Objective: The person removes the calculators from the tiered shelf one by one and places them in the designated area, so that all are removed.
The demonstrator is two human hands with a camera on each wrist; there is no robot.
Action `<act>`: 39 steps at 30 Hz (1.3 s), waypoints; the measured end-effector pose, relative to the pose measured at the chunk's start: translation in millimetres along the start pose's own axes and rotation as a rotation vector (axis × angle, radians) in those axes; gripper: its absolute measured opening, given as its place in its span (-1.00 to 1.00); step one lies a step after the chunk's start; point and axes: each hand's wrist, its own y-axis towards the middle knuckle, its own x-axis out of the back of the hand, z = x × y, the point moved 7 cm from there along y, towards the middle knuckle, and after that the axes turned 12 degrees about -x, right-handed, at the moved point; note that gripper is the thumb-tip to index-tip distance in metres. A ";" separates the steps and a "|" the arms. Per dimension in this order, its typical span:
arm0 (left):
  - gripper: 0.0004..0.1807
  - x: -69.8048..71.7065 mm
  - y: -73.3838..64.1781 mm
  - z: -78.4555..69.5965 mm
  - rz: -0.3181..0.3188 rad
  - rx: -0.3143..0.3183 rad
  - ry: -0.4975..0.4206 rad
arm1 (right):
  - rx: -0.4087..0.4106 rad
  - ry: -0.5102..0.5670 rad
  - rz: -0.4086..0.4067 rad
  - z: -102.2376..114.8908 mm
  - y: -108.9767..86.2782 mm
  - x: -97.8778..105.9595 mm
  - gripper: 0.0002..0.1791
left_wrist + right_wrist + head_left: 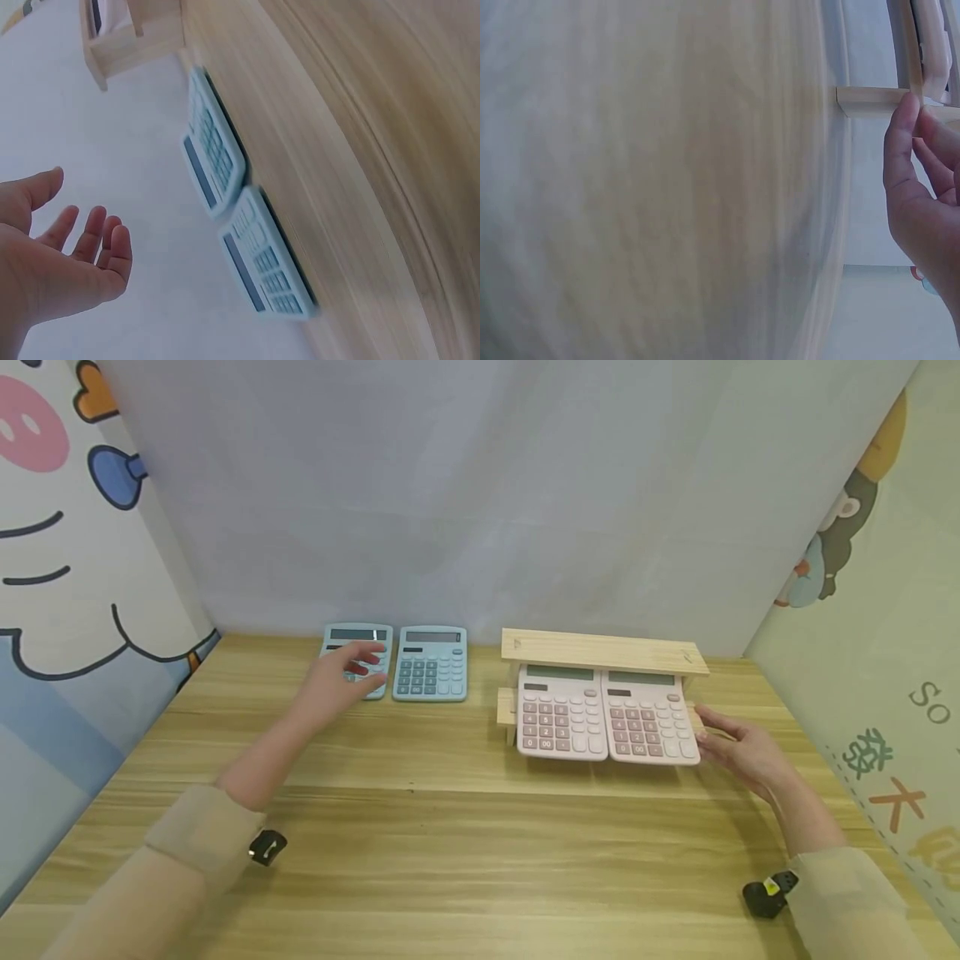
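Observation:
My left hand (339,682) hovers over the left light-blue calculator (358,633), fingers relaxed and thumb apart, holding nothing. A second light-blue calculator (431,670) lies just right of it. In the left wrist view, the hand's loosely bent fingers show apart from both calculators. On the right, a small pale wooden shelf (603,650) bears two pink calculators side by side, the left one (562,718) and the right one (651,727), both under its top board. My right hand (746,753) pinches the shelf's right end between thumb and fingers, beside the right pink calculator.
The wood-grain table (450,860) runs back to a pale grey cloth backdrop (450,510). Cartoon-printed panels stand at the left (67,635) and the right (877,652). Each wrist carries a small black camera.

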 end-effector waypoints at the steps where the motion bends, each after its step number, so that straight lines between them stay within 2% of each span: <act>1: -0.47 -2.2 -1.0 -2.6 -0.003 0.001 -0.009 | -0.001 -0.002 -0.001 -0.1 0.2 0.2 -0.18; 12: -0.43 -29.1 -5.6 -28.1 -0.047 -0.031 -0.101 | 0.003 -0.002 -0.002 -1.1 1.8 1.3 -0.18; 21: -0.42 -54.5 -9.2 -48.0 -0.004 -0.065 -0.225 | 0.039 -0.017 0.000 0.4 1.5 1.3 -0.20; 30: -0.41 -82.1 -12.3 -64.9 0.051 -0.038 -0.282 | 0.071 -0.047 -0.012 1.7 2.1 1.5 -0.21; 34: -0.41 -96.1 -12.2 -66.0 0.062 -0.006 -0.321 | 0.069 -0.045 -0.010 1.6 2.4 1.3 -0.20; 39: -0.42 -112.2 -10.5 -66.2 0.060 -0.007 -0.367 | 0.060 -0.041 -0.010 0.3 2.9 1.0 -0.19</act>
